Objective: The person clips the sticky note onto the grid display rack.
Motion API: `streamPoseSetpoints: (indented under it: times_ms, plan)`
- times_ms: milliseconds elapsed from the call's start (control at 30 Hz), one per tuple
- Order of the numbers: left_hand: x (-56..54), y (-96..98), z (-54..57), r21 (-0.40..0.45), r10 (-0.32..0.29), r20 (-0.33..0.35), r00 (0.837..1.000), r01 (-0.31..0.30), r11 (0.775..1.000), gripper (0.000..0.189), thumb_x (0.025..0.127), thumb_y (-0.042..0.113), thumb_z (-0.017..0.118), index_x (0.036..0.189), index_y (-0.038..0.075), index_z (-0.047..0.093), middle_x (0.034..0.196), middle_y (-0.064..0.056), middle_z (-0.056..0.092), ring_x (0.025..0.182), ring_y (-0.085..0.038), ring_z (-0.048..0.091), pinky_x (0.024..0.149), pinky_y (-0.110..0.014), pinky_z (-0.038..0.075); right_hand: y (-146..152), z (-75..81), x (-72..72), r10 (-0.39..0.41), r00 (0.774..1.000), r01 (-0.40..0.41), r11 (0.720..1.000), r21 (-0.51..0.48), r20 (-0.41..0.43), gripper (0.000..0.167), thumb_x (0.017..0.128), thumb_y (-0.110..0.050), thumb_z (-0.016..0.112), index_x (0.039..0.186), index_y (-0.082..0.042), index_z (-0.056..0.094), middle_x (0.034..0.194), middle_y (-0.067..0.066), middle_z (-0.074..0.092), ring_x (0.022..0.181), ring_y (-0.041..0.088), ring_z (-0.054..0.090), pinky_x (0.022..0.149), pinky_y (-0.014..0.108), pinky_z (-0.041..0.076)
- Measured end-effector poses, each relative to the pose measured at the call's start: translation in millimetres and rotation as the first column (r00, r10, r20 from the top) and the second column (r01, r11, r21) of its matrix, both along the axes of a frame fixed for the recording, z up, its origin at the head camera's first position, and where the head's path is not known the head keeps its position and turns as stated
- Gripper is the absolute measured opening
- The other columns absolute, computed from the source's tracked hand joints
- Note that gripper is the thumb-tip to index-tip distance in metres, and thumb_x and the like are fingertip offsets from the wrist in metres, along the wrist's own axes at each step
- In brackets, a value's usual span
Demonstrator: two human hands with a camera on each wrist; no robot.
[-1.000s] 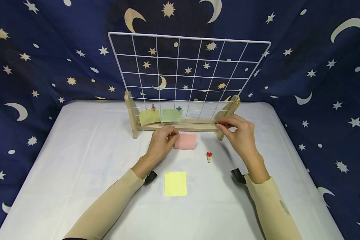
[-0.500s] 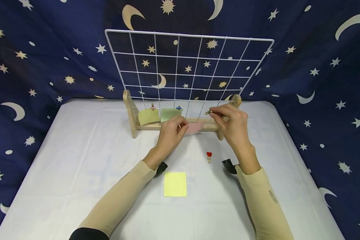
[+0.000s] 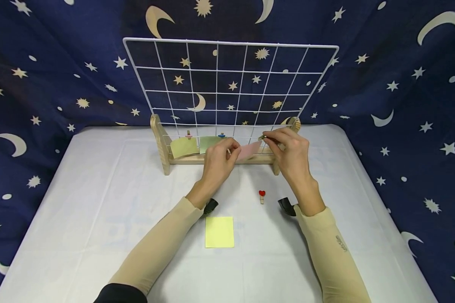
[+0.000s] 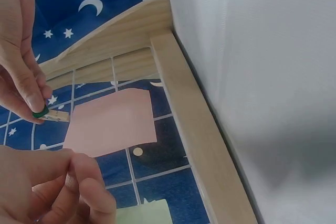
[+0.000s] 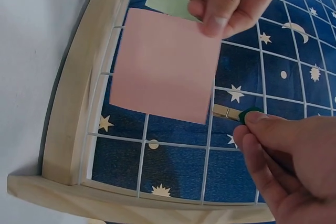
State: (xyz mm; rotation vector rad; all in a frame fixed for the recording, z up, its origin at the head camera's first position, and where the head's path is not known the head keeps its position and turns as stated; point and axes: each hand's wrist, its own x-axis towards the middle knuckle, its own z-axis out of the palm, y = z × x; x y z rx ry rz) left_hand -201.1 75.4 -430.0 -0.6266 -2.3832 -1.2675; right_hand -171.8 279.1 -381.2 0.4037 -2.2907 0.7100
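Left of the left hand, a yellow-green note (image 3: 184,147) hangs on the wire grid (image 3: 230,92) under a pink-topped peg (image 3: 188,134). Just behind that hand is a green note (image 3: 209,144) under a blue-topped peg (image 3: 221,135). The left hand (image 3: 218,161) pinches the corner of a pink note (image 5: 165,66), which spans the gap between both hands. Nearer the person than the hands lie a yellow note (image 3: 219,232) and, farther right, a red heart peg (image 3: 262,196). The right hand (image 3: 293,152) pinches a green-topped peg (image 5: 226,112), its tip just beside the pink note's edge.
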Motion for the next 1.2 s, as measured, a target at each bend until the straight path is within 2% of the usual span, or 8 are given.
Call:
streamPoseSetpoints:
  times_ms: [167, 433, 767, 900, 1200]
  plan:
    - [-1.1, 3.8, 2.5, 0.028, 0.027, -0.001, 1.0, -0.027, 0.999, 0.004, 0.096, 0.009, 0.077, 0.092, 0.008, 0.075, 0.079, -0.004, 0.073, 0.057, -0.013, 0.058, 0.057, -0.029, 0.045, 1, -2.8, -2.1, -0.008, 1.0, 0.008, 1.0, 0.022, -0.018, 0.013, 0.09, -0.003, 0.082, 0.103, -0.002, 0.083, 0.094, 0.011, 0.079, 0.084, 0.027, 0.077, 0.071, 0.036, 0.059]
    - [-3.3, 3.4, 2.8, 0.06, 0.066, -0.011, 0.998, -0.065, 0.996, 0.005, 0.096, 0.012, 0.077, 0.093, 0.008, 0.075, 0.075, -0.004, 0.074, 0.051, -0.013, 0.055, 0.054, -0.029, 0.042, -2, -5.2, -6.2, -0.001, 0.999, 0.002, 1.0, 0.021, -0.053, 0.012, 0.09, -0.002, 0.081, 0.102, -0.002, 0.083, 0.092, 0.011, 0.079, 0.083, 0.027, 0.076, 0.07, 0.038, 0.059]
    - [-6.0, 3.8, 1.9, 0.097, 0.09, -0.023, 0.996, -0.088, 0.991, 0.006, 0.097, 0.013, 0.076, 0.093, 0.008, 0.076, 0.074, -0.004, 0.074, 0.047, -0.011, 0.052, 0.051, -0.026, 0.04, -5, -6.3, -11.8, 0.016, 0.999, -0.013, 0.998, 0.058, -0.048, 0.011, 0.09, -0.003, 0.081, 0.1, 0.0, 0.083, 0.091, 0.014, 0.079, 0.079, 0.03, 0.076, 0.07, 0.041, 0.061]
    - [-5.7, 4.6, 2.1, 0.144, 0.073, -0.014, 0.997, -0.07, 0.987, 0.006, 0.098, 0.011, 0.075, 0.093, 0.007, 0.076, 0.076, -0.004, 0.076, 0.046, -0.009, 0.057, 0.049, -0.023, 0.041, -5, -5.8, -12.3, 0.022, 0.999, -0.019, 0.997, 0.075, -0.041, 0.011, 0.09, -0.004, 0.081, 0.099, 0.001, 0.083, 0.092, 0.014, 0.079, 0.079, 0.03, 0.077, 0.07, 0.041, 0.062]
    - [-3.9, 8.6, 0.2, 0.266, -0.014, 0.067, 0.998, -0.005, 0.964, 0.007, 0.099, 0.007, 0.072, 0.095, 0.002, 0.074, 0.078, -0.009, 0.077, 0.049, -0.01, 0.065, 0.047, -0.02, 0.049, -4, -8.6, -14.5, 0.014, 0.999, -0.011, 0.998, 0.064, -0.036, 0.009, 0.089, -0.004, 0.082, 0.098, 0.0, 0.083, 0.091, 0.013, 0.08, 0.078, 0.029, 0.076, 0.068, 0.041, 0.06]
